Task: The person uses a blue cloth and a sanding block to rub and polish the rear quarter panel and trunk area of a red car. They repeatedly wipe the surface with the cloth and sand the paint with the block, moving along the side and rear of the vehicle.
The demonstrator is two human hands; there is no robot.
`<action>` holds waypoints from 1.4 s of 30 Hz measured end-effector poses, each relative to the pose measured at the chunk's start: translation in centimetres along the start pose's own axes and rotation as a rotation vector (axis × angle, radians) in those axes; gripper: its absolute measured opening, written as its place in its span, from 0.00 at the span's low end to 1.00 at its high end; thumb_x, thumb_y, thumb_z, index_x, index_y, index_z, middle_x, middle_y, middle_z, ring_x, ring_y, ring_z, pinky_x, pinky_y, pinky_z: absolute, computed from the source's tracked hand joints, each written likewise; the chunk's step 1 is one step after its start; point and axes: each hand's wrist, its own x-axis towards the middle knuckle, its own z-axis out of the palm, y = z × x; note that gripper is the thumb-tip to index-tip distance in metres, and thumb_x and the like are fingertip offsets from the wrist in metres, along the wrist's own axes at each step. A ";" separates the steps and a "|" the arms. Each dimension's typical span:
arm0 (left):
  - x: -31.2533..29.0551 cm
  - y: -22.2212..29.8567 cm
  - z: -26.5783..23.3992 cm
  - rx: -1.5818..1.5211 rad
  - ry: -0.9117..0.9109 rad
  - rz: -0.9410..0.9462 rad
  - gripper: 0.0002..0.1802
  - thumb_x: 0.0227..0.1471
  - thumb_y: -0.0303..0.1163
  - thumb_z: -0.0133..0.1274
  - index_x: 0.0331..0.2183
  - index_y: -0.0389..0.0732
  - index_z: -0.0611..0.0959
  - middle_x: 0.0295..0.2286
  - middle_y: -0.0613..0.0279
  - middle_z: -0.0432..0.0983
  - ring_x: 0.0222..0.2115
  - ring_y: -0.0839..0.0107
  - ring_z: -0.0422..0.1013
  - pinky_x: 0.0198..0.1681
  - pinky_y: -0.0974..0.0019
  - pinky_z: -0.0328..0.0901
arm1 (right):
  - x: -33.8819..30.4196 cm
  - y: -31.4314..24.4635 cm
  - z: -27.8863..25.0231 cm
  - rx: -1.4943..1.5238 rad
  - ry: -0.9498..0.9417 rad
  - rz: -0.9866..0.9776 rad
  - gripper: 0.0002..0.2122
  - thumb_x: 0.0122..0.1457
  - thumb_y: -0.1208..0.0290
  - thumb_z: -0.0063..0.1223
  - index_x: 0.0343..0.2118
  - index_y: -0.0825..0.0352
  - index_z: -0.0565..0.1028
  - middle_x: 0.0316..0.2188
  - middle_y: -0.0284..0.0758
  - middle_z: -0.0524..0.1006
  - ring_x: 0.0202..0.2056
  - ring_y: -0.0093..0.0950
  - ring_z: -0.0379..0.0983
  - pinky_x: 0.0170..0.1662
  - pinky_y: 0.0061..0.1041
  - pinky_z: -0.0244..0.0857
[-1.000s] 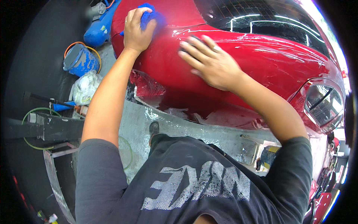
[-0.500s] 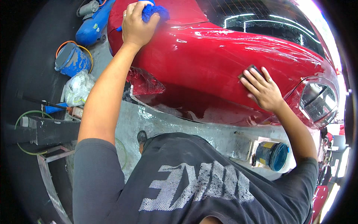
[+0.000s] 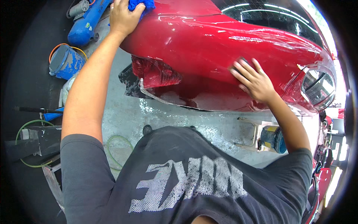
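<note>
A glossy red car body point(image 3: 194, 48) stretches in front of me, wet-looking and streaked in places. At its far left end, my left hand point(image 3: 125, 18) grips a fluffy blue cloth point(image 3: 143, 4) against the paint. My right hand point(image 3: 257, 84) lies on the side panel, fingers stretched over a small dark sanding block point(image 3: 242, 60) pressed to the surface. Only the block's edge shows beyond the fingertips. Left of that, the body has an open, ragged-edged recess point(image 3: 158, 74) at its lower corner.
Dark rear glass point(image 3: 272, 16) is at the top, a side window point(image 3: 319, 86) at right. On the floor stand a blue air compressor point(image 3: 84, 30), a blue bucket point(image 3: 67, 61), a dark paint pail point(image 3: 273, 138) and a green hose point(image 3: 110, 143). A metal frame point(image 3: 54, 179) stands lower left.
The view has shifted over the car. My left hand has slid left with the blue cloth. My right hand has moved slightly left along the panel with the sanding block.
</note>
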 end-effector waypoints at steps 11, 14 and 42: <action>-0.9 0.1 -0.8 0.028 0.024 0.008 0.20 0.50 0.36 0.62 0.45 0.44 0.81 0.45 0.47 0.77 0.48 0.42 0.73 0.56 0.45 0.66 | 20.8 -8.4 -4.3 0.100 0.407 -0.106 0.29 0.75 0.50 0.46 0.74 0.56 0.67 0.78 0.33 0.61 0.79 0.32 0.51 0.80 0.50 0.38; -0.7 0.3 -0.2 -0.004 0.059 0.000 0.20 0.49 0.36 0.63 0.45 0.45 0.81 0.45 0.48 0.77 0.48 0.42 0.73 0.56 0.46 0.67 | 9.1 -3.9 -2.4 0.058 0.120 -0.061 0.33 0.72 0.54 0.52 0.77 0.53 0.61 0.80 0.31 0.56 0.80 0.31 0.47 0.80 0.52 0.35; -0.6 0.7 -0.1 0.023 0.083 0.006 0.20 0.50 0.37 0.64 0.45 0.47 0.81 0.44 0.49 0.78 0.48 0.42 0.73 0.55 0.45 0.67 | 7.7 -7.6 -0.2 0.111 0.132 -0.071 0.32 0.71 0.57 0.50 0.78 0.50 0.60 0.80 0.27 0.55 0.80 0.27 0.47 0.80 0.53 0.32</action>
